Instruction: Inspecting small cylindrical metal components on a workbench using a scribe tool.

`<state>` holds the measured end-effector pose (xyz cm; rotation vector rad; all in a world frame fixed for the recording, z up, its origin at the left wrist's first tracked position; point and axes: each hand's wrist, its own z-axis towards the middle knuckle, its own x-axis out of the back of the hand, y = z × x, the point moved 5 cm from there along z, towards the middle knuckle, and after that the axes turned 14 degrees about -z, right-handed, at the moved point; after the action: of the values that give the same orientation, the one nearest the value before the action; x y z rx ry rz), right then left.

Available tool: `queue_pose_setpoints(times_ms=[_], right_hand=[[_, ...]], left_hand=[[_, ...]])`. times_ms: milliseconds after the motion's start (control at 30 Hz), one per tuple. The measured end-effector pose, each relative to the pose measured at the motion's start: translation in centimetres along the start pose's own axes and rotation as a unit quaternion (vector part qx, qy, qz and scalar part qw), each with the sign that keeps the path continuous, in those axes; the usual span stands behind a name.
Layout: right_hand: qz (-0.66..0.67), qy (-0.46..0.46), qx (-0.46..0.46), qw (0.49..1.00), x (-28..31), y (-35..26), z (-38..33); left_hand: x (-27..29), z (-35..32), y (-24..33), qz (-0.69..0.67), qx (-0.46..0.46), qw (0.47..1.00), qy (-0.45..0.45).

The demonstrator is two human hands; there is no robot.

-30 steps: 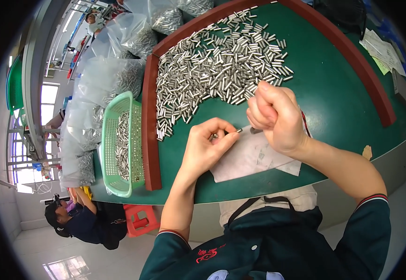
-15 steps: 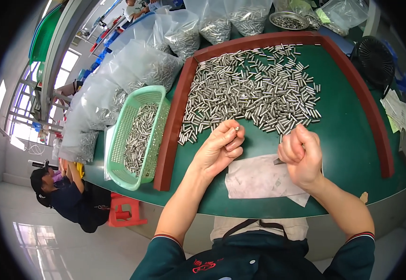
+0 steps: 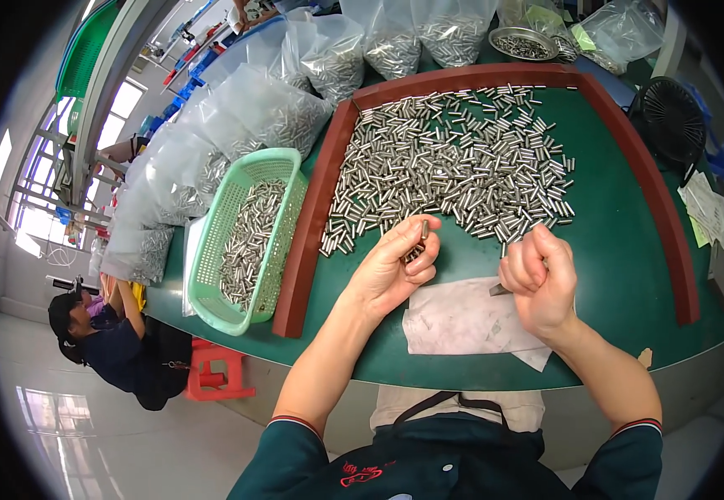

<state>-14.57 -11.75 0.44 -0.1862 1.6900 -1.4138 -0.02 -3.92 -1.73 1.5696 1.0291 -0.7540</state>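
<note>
My left hand (image 3: 395, 271) is closed, pinching a small steel pin (image 3: 425, 230) upright between thumb and forefinger. More pins (image 3: 414, 252) show inside its curled fingers. To its right, my right hand (image 3: 539, 283) is clenched with the knuckles up. A dark grey end of some piece (image 3: 498, 290) sticks out below that fist; its kind is hidden. Both hands are above the near edge of a wide heap of short steel pins (image 3: 454, 158) spread over the green tabletop (image 3: 620, 242). Beneath and between them lies a stained pale cloth (image 3: 454, 321).
A reddish-brown wooden frame (image 3: 310, 242) borders the heap on three sides. Left of it stands a light green basket (image 3: 201, 267) holding pins. Clear bags of pins (image 3: 333, 67) line the back and left. A black fan (image 3: 670, 117) is at right; a co-worker (image 3: 120, 342) sits far left.
The pin in my left fingertips has turned from end-on to upright, and more pins now show in that hand. My right hand has hardly moved. The view has shifted slightly.
</note>
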Motion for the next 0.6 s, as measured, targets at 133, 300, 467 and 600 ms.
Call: queue_pose_setpoints(times_ms=[133, 300, 467, 600], right_hand=[[0.0, 0.005, -0.004, 1.0, 0.1, 0.0, 0.1], [0.002, 0.008, -0.008, 1.0, 0.0, -0.1, 0.1], [-0.005, 0.003, 0.001, 1.0, 0.1, 0.1, -0.1], [-0.009, -0.004, 0.003, 1.0, -0.1, 0.2, 0.1]], left_hand=[[0.2, 0.0, 0.3, 0.024, -0.016, 0.999, 0.029], [0.2, -0.2, 0.4, 0.031, -0.027, 0.998, 0.055], [-1.4, -2.0, 4.2, 0.182, -0.202, 0.96, 0.072], [-6.1, -8.4, 9.9, 0.602, -0.531, 0.547, 0.238]])
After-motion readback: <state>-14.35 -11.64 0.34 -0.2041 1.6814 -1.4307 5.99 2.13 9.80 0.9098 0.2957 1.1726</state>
